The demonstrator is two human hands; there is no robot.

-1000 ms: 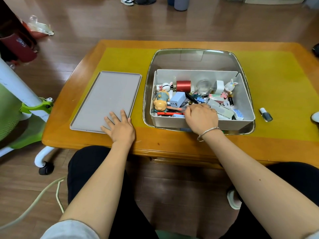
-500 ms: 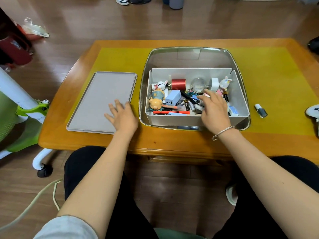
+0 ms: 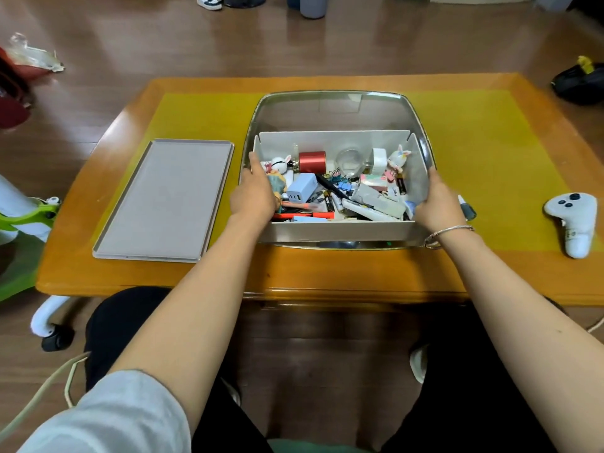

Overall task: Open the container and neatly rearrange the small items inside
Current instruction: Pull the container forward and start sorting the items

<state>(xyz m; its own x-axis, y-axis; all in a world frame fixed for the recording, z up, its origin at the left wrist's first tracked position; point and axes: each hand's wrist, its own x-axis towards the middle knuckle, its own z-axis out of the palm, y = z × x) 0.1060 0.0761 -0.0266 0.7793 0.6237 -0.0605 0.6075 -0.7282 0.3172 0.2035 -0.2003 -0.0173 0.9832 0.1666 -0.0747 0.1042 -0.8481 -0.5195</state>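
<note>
**Both hands on the open box**

The box [image 3: 340,225] sits open at the centre of the surface [image 3: 294,276], inside a shiny metal tray [image 3: 336,106]. Its lid [image 3: 163,201] lies flat to the left, apart from it. The left hand [image 3: 253,194] grips the box's left wall; the right hand [image 3: 436,204] grips the right wall — fingers curled over each edge. Inside, jumbled: a red spool [image 3: 312,161], a white charger [image 3: 302,188], batteries [image 3: 401,186], rabbit figurines [image 3: 399,158]. A white controller [image 3: 573,220] lies at far right.
</note>
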